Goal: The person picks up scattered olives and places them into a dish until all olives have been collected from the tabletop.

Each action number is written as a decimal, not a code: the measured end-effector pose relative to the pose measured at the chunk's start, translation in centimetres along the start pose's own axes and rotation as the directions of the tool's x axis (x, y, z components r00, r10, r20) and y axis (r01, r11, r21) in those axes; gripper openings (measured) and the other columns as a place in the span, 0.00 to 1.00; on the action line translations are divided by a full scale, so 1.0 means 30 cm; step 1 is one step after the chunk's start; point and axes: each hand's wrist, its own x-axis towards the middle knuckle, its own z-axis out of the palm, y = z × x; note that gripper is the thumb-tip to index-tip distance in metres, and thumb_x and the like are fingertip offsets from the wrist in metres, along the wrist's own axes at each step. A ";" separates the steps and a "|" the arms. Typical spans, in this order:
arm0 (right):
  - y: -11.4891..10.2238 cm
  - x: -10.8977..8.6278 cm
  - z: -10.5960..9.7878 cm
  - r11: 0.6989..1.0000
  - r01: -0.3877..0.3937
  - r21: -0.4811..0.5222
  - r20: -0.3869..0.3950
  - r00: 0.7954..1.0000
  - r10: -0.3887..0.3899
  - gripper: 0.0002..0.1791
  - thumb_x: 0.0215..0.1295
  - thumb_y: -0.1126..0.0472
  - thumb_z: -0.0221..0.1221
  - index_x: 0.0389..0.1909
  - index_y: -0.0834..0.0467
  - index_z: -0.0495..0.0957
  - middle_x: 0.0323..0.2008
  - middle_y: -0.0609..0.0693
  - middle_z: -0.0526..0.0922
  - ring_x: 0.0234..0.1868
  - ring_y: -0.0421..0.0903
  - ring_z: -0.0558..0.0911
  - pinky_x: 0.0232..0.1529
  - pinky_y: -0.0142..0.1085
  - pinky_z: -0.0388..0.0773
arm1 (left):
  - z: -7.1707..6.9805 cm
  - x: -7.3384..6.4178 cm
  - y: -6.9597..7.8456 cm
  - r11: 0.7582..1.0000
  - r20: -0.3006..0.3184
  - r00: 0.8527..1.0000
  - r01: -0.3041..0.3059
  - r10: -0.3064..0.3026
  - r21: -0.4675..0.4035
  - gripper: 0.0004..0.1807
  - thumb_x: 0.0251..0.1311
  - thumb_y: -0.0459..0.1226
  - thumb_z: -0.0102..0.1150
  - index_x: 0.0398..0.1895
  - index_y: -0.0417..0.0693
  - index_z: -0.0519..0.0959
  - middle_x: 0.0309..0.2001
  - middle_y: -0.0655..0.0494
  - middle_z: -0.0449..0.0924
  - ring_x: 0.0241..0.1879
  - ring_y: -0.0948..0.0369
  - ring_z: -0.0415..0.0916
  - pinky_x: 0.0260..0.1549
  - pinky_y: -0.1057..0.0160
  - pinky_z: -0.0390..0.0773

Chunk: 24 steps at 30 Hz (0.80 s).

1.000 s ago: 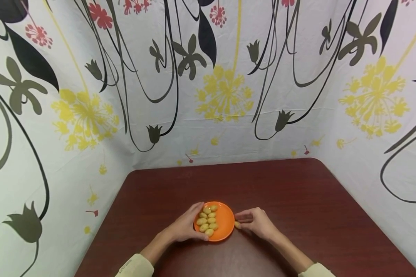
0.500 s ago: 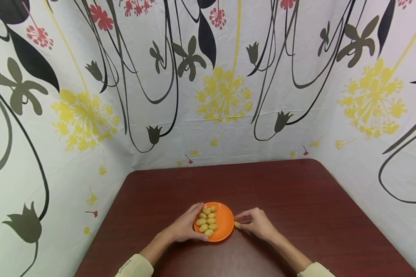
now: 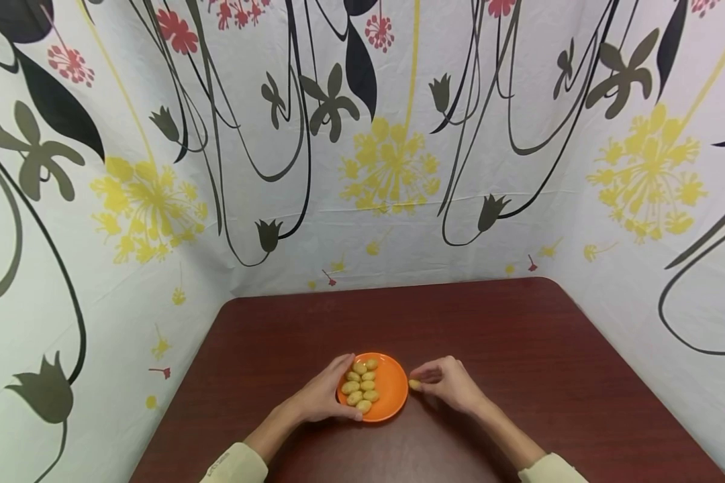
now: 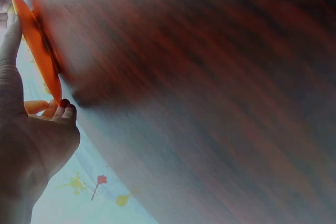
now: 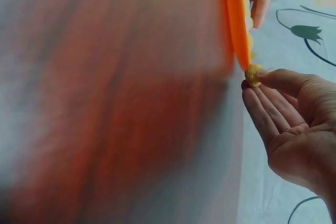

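An orange plate [image 3: 393, 388] lies on the table, with several small yellow oval pieces [image 3: 352, 387] that look like baby potatoes grouped on its left half. My left hand [image 3: 326, 394] holds the plate's left side, its thumb at the near rim and its fingers round the far left rim. Just off the plate's right rim, my right hand [image 3: 453, 386] pinches one more small yellow potato [image 5: 253, 75] between thumb and fingertips. The right wrist view has this potato beside the plate's edge; I cannot tell whether they touch.
The dark red-brown table [image 3: 489, 322] extends beyond the plate on all sides. White cloth [image 3: 338, 248] printed with flowers hangs behind the table and along both sides.
My right hand has shifted slightly up and its grip on the potato has altered a little, the potato now slightly higher in view. The left hand and plate stay put.
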 end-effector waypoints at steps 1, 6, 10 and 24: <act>-0.002 0.005 -0.001 1.000 0.004 -0.006 -0.005 1.000 -0.004 0.10 0.66 0.62 0.74 0.45 0.63 0.91 0.40 0.51 0.92 0.42 0.48 0.92 0.44 0.34 0.86 | 0.001 0.000 -0.001 1.000 0.001 1.000 -0.001 0.001 0.000 0.67 0.55 0.60 0.79 0.87 0.45 0.49 0.85 0.47 0.48 0.81 0.48 0.53 0.73 0.37 0.61; -0.021 0.039 0.004 0.999 0.014 -0.033 -0.013 1.000 -0.014 0.12 0.67 0.61 0.73 0.47 0.63 0.91 0.41 0.51 0.92 0.43 0.48 0.91 0.45 0.35 0.86 | 0.001 -0.001 0.000 1.000 0.006 1.000 -0.005 0.005 0.004 0.67 0.54 0.61 0.79 0.87 0.46 0.49 0.85 0.48 0.49 0.81 0.48 0.53 0.73 0.38 0.61; -0.037 0.072 0.030 0.999 0.021 -0.044 0.005 1.000 -0.021 0.11 0.68 0.62 0.73 0.47 0.64 0.90 0.42 0.51 0.92 0.44 0.47 0.91 0.45 0.36 0.87 | 0.000 0.001 0.000 1.000 0.004 1.000 -0.008 0.008 0.015 0.67 0.54 0.61 0.79 0.87 0.46 0.49 0.84 0.48 0.49 0.81 0.48 0.54 0.73 0.38 0.62; -0.064 0.150 0.148 0.997 0.009 -0.072 0.074 0.997 -0.004 0.07 0.67 0.67 0.72 0.44 0.62 0.91 0.42 0.53 0.92 0.44 0.50 0.91 0.45 0.42 0.88 | -0.001 0.000 -0.002 1.000 0.007 1.000 -0.013 0.013 0.001 0.67 0.55 0.62 0.78 0.87 0.45 0.49 0.85 0.47 0.49 0.81 0.48 0.54 0.72 0.37 0.62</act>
